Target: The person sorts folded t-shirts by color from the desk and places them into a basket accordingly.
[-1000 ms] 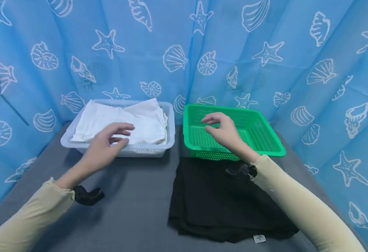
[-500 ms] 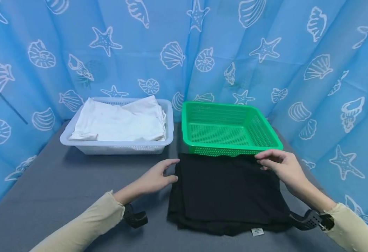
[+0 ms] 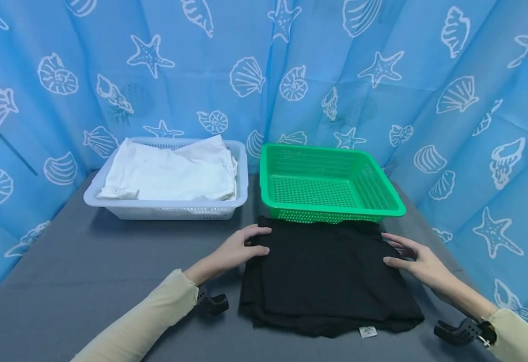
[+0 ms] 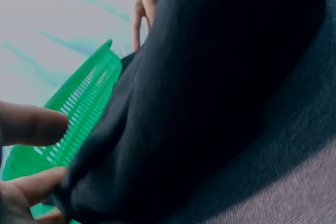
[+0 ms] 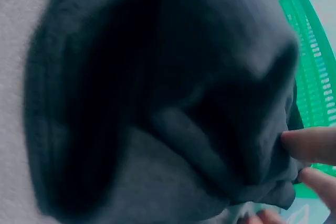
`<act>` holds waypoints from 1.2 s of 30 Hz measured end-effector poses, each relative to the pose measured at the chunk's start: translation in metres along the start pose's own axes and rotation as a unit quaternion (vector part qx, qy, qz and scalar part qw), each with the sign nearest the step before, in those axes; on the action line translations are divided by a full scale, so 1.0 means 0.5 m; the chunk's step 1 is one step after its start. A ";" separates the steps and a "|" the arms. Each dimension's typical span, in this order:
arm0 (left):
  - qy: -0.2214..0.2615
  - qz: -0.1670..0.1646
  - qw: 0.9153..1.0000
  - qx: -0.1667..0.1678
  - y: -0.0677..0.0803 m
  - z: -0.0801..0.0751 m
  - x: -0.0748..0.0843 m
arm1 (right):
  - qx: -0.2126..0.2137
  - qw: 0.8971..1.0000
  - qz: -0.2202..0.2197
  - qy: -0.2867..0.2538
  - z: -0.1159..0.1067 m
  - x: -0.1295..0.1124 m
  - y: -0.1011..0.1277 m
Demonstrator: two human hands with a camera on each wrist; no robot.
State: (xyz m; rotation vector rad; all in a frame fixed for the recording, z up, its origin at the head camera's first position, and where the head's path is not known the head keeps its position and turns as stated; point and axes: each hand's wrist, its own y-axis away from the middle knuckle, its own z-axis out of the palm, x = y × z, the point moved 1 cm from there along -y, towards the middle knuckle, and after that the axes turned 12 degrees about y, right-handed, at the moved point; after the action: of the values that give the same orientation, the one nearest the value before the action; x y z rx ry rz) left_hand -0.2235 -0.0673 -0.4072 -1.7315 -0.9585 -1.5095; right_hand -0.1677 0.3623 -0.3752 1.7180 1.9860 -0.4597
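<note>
A folded black garment [image 3: 327,276] with a small white label [image 3: 367,332] at its near edge lies on the table, just in front of a green basket [image 3: 332,213]. My left hand [image 3: 234,249] grips its far left corner, thumb and index finger apart at the cloth; in the left wrist view the cloth corner sits by the lower fingers [image 4: 39,184]. At the right edge my right hand [image 3: 420,261] holds the cloth, and in the right wrist view fingers [image 5: 315,145] show on both sides of its edge. The garment partly hides some fingertips.
White folded cloths [image 3: 173,171] fill a white basket [image 3: 178,206] at the back left. The green basket stands beside it with a bare perforated bottom. A blue shell-patterned curtain [image 3: 200,70] hangs behind the grey-covered table [image 3: 110,266].
Both hands have come from above the baskets to the garment. In the last half second the left hand has closed in on its left corner and the right hand has moved slightly nearer along its right edge.
</note>
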 end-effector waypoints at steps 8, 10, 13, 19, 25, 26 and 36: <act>0.011 0.068 0.997 0.019 0.004 0.001 0.003 | -0.033 0.996 -0.015 -0.080 -0.007 -0.006 -0.010; 0.003 0.075 0.997 0.022 0.006 0.004 0.003 | -0.027 0.996 -0.013 -0.078 -0.006 -0.010 -0.013; 0.000 0.067 0.997 0.037 0.008 0.009 0.004 | -0.010 0.998 -0.006 -0.065 -0.007 -0.012 -0.013; -0.049 0.011 0.998 0.038 0.013 0.006 0.015 | -0.016 0.998 0.008 -0.060 -0.011 -0.011 -0.009; -0.125 -0.008 0.992 0.025 0.021 0.016 0.035 | -0.095 0.990 0.020 -0.100 -0.006 -0.001 -0.010; -0.131 -0.004 0.991 0.024 0.023 0.019 0.037 | -0.100 0.990 0.019 -0.101 -0.005 0.000 -0.010; -0.078 0.003 0.995 0.054 0.028 0.049 0.039 | -0.098 0.970 0.018 -0.221 -0.008 -0.007 -0.005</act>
State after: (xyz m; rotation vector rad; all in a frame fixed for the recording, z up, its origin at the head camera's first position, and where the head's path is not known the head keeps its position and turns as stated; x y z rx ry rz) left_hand -0.1973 -0.0520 -0.3911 -1.7930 -1.0929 -1.3082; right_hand -0.1704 0.3611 -0.3703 1.3837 1.6196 -0.5565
